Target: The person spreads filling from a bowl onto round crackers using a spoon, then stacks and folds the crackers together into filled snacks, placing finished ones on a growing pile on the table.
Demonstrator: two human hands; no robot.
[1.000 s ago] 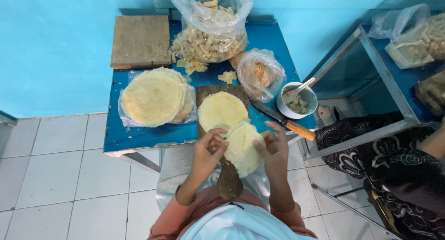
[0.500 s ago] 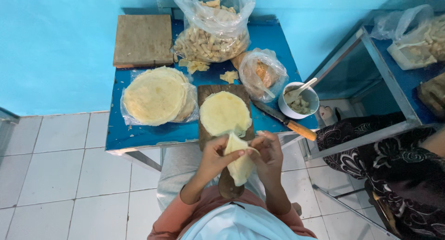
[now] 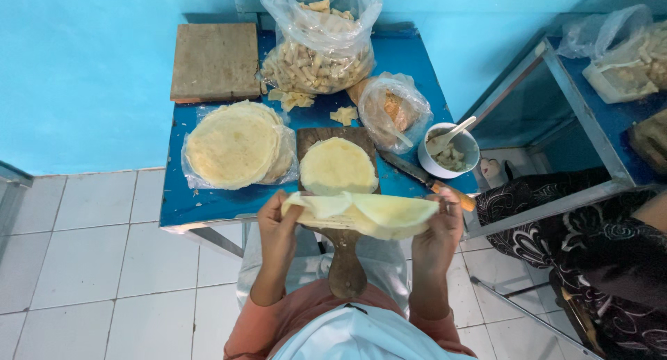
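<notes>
Both my hands hold a folded pale yellow wrapper sheet stretched flat between them, just above the near end of a wooden paddle board. My left hand pinches its left edge. Its right edge is gripped by my right hand. Another round wrapper lies flat on the board's wide part. A stack of round wrappers on clear plastic sits to the left on the blue table.
A square wooden board lies at the table's back left. A big clear bag of rolled pieces, a smaller bag, a white bowl with a spoon and a knife stand right. Another person in dark patterned cloth sits right.
My hands have lifted the wrapper off the board, folded it and turned it so it now stretches sideways between them.
</notes>
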